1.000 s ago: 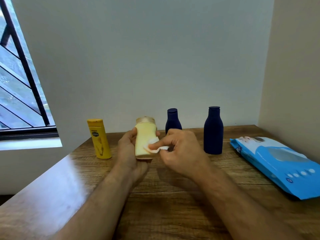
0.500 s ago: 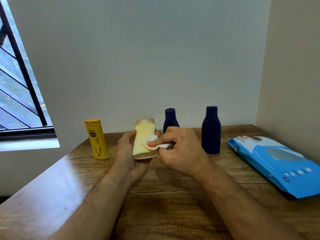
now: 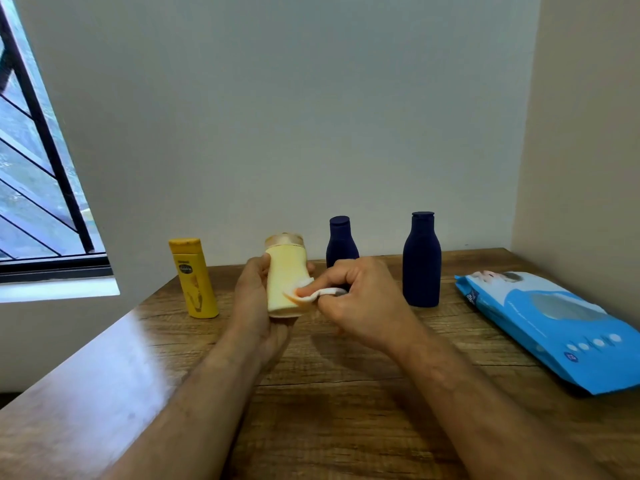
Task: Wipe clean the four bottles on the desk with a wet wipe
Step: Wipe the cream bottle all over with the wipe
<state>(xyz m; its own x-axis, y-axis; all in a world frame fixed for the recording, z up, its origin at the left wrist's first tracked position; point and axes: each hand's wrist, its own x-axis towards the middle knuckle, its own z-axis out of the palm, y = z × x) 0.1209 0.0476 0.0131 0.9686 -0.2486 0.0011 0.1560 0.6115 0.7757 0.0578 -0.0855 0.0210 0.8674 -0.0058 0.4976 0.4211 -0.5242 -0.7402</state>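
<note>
Wood-grain brown desk (image 3: 346, 410) fills the lower part of the head view, set into a corner of pale walls, with a barred window (image 3: 38, 188) off its left side. Above the middle of the desk, the left hand (image 3: 254, 306) grips a pale yellow plastic bottle with a tan cap (image 3: 285, 271), holding it upright and clear of the surface, thumb on its left side and fingertips showing at its right. The right hand (image 3: 360, 306) pinches a folded white wet wipe (image 3: 311, 292) and presses it against the lower right side of that bottle; the two hands are close together around it. Toward the desk's back edge on the left stands a deep yellow flat-sided plastic bottle with a dark label (image 3: 194, 278), upright. Behind the right hand, near the back edge, a small navy blue bottle (image 3: 341, 242) stands upright, its base hidden by the knuckles. Further right stands a taller navy blue bottle (image 3: 421, 261), also upright and apart from the others. Along the desk's right edge lies a flat blue and white soft pack of wipes (image 3: 561, 327).
</note>
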